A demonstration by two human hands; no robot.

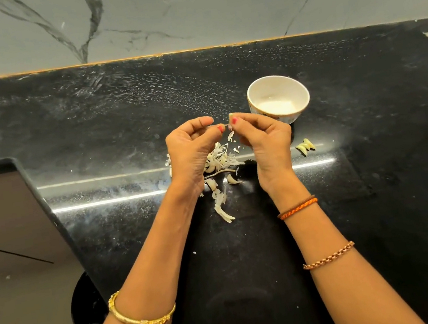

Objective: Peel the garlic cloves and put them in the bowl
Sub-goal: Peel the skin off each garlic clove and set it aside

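My left hand (191,148) and my right hand (262,140) are raised together over the black counter, fingertips meeting. Between them they pinch a small garlic clove (227,126), mostly hidden by the fingers, with thin skin flakes hanging off it. Below the hands lies a heap of white garlic skins (218,161), with more strips trailing toward me. A white bowl (278,98) with a gold rim stands just beyond my right hand, and I see no cloves in it. Two or three peeled pale-yellow cloves (305,146) lie on the counter right of my right wrist.
The black stone counter (378,192) runs to a grey marble wall at the back. Its left edge drops to a grey floor, where a dark-framed panel (6,209) stands. A sink corner shows at far right.
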